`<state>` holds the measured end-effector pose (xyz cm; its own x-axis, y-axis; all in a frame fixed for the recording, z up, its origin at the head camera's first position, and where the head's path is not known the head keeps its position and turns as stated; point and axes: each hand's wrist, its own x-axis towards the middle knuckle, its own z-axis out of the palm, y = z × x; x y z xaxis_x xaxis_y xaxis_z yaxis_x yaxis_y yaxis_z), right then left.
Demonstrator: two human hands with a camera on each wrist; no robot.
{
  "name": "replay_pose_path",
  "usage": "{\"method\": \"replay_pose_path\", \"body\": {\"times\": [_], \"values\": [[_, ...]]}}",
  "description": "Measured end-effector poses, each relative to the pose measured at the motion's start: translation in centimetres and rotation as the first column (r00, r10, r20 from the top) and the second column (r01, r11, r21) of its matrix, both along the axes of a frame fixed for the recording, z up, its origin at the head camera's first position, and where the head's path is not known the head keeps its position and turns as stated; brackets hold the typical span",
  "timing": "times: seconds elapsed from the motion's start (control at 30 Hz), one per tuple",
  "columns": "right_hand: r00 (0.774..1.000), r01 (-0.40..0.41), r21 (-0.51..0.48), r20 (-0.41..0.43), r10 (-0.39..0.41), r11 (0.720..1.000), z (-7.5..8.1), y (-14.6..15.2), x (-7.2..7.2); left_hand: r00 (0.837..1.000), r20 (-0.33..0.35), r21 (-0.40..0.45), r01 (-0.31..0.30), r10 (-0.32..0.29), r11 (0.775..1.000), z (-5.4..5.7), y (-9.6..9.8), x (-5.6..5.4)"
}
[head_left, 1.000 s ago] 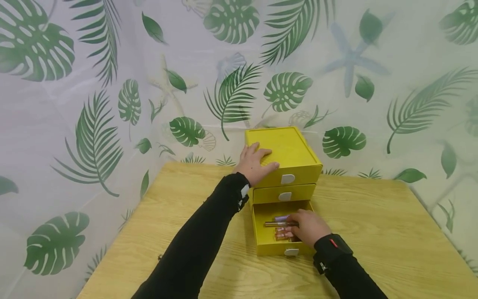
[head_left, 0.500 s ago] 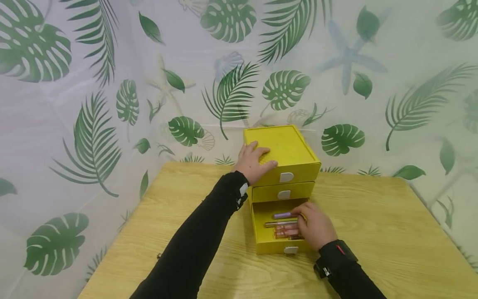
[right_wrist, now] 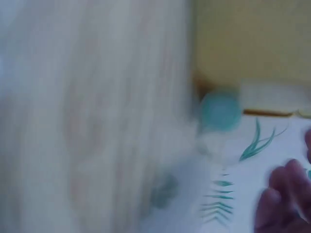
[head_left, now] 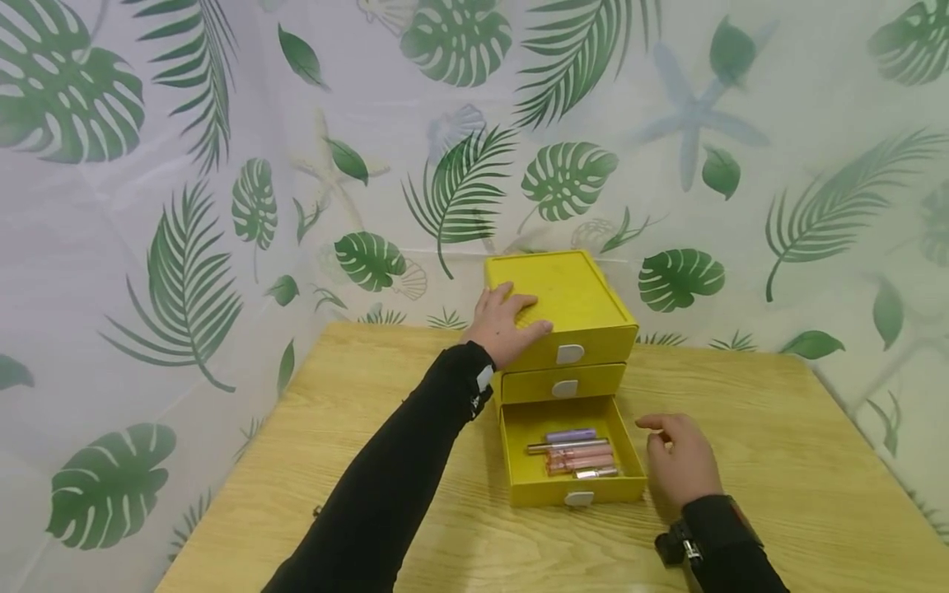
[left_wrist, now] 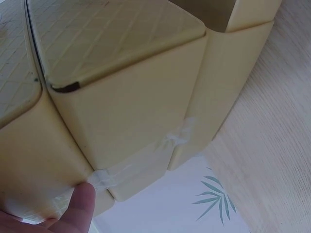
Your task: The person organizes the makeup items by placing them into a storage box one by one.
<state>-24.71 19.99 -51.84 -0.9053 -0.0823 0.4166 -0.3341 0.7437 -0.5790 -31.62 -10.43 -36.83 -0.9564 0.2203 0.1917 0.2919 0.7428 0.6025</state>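
Observation:
A yellow three-tier drawer box [head_left: 571, 292] stands on the table with its bottom drawer [head_left: 525, 471] pulled out. My left hand [head_left: 507, 327] rests on the box's top left edge, fingers spread. The left wrist view shows a finger [left_wrist: 81, 206] against the box near clear tape [left_wrist: 131, 167]. Lying crosswise in the drawer are a purple tube [head_left: 570, 435], a slim dark stick [head_left: 541, 449], pink tubes [head_left: 589, 453] and a silver-ended tube [head_left: 596, 473]. Just right of the drawer is my right hand [head_left: 684, 461], loosely bent and apart from it, with nothing visible in its fingers.
The wood-grain table [head_left: 756, 453] extends on both sides of the box. Behind it hangs a leaf-patterned cloth [head_left: 630, 189]. A blurred round teal shape [right_wrist: 221, 110] shows by the box in the right wrist view. The upper two drawers are closed, with white pull tabs.
My right hand has come out of the bottom drawer and moved right, uncovering the tubes. The left hand stays on the box.

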Motion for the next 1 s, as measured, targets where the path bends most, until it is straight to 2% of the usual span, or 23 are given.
{"method": "replay_pose_path", "body": {"times": [0.07, 0.13, 0.23, 0.37, 0.53, 0.8, 1.0], "values": [[0.993, -0.066, 0.063, 0.106, 0.059, 0.996, -0.2, 0.7, -0.2, 1.0, -0.001, 0.003, 0.003, -0.003, 1.0, 0.0, -0.1, 0.0], [0.974, -0.131, 0.1, 0.201, 0.109, 0.986, -0.3, 1.1, -0.3, 1.0, 0.001, 0.007, 0.008, -0.008, 1.0, -0.1, -0.1, 0.0], [0.949, -0.203, 0.16, 0.275, 0.154, 0.966, -0.3, 1.1, -0.6, 1.0, 0.004, 0.006, 0.009, -0.009, 1.0, -0.1, -0.1, 0.0], [0.946, -0.24, 0.25, 0.276, 0.169, 0.938, -0.1, 0.8, -1.1, 1.0, 0.007, 0.006, 0.004, -0.004, 1.0, 0.0, 0.0, 0.1], [0.95, -0.227, 0.312, 0.278, 0.14, 0.922, 0.0, 0.7, -1.6, 1.0, 0.012, 0.016, 0.002, -0.003, 1.0, -0.2, 0.0, 0.0], [0.93, -0.21, 0.25, 0.348, 0.115, 0.945, 0.3, 1.4, -1.9, 1.0, 0.007, 0.018, -0.002, 0.002, 1.0, -0.2, 0.0, -0.1], [0.941, -0.193, 0.217, 0.317, 0.118, 0.957, 0.5, 1.7, -1.7, 1.0, 0.003, 0.007, 0.004, -0.004, 1.0, 0.0, -0.2, -0.1]]}}
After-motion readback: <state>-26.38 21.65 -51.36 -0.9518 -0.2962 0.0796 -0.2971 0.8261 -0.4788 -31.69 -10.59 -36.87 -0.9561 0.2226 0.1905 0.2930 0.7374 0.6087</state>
